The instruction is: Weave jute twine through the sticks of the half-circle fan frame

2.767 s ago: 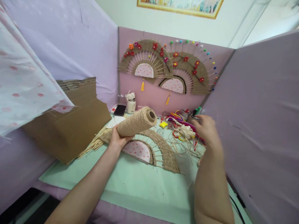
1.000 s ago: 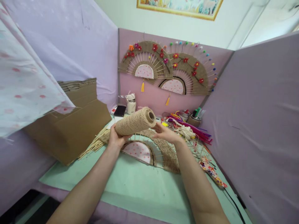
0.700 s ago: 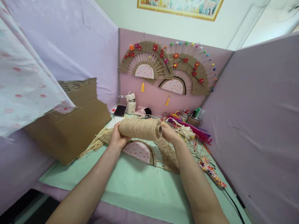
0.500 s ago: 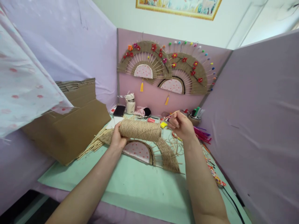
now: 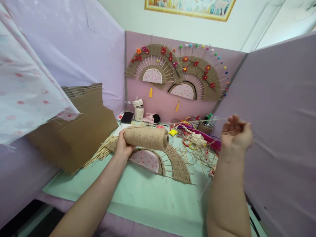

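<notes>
My left hand [image 5: 122, 147] grips the near end of a thick spool of jute twine [image 5: 148, 138], held level above the table. A single strand of twine [image 5: 197, 121] runs from the spool's far end to my right hand [image 5: 235, 135], which pinches it out at the right, raised near the purple partition. Under the spool lies a half-woven fan [image 5: 161, 158] of bamboo sticks and twine with a pink dotted centre, flat on the green mat [image 5: 148, 197].
Brown cardboard sheets [image 5: 74, 128] lean at the left. Loose bamboo sticks [image 5: 100, 152] lie beside the fan. Coloured pipe cleaners, raffia [image 5: 196, 143] and a pen cup [image 5: 204, 126] crowd the back right. Two finished fans [image 5: 177, 70] hang on the pink back wall. A phone [image 5: 126, 117] and jar sit below.
My right hand came from the spool's end, took the twine's loose end and drew it out to the right. The spool tipped level and stayed in my left hand.
</notes>
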### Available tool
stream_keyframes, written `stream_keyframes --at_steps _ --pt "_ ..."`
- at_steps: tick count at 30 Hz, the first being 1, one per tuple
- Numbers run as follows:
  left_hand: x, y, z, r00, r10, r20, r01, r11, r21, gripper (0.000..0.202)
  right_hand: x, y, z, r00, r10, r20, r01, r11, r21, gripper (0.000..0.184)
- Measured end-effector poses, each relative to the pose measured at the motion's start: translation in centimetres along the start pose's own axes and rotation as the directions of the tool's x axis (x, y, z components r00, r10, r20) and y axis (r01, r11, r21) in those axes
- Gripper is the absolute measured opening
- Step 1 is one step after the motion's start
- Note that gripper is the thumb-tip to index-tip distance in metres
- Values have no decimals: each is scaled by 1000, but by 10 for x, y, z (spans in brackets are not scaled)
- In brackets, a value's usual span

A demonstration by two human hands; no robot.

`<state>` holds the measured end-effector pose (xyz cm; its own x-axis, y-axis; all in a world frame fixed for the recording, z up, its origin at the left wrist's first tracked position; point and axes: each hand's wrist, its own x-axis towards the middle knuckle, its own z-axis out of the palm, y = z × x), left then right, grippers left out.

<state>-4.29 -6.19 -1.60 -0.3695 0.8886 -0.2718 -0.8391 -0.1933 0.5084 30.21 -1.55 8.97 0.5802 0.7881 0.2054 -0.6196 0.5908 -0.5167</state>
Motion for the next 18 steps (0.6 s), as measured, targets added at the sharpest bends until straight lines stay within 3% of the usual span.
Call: stream_keyframes --at_steps 2,4,8,11,15,18 --pt "-4 -7 3 992 119 -32 -118 993 25 18 -6 -7 2 984 -179 -16 179 984 14 33" --pt "-8 -12 4 984 173 -52 -170 984 43 18 -19 -12 7 949 -313 43 313 950 18 31" --pt "-9 -12 4 991 88 -101 -86 996 29 19 -44 -22 19 905 -407 123 408 913 13 30" --pt "-5 -7 1 993 -21 -114 20 1000 -12 19 -52 -31 22 911 -373 176 376 926 20 30" --pt "1 0 -5 994 -81 -78 76 995 -67 21 -38 -33 10 906 -190 379 216 976 -26 26" --pt "4 3 -8 997 -34 -63 29 997 -74 21 -15 -23 -10 894 7 447 134 949 -284 19"
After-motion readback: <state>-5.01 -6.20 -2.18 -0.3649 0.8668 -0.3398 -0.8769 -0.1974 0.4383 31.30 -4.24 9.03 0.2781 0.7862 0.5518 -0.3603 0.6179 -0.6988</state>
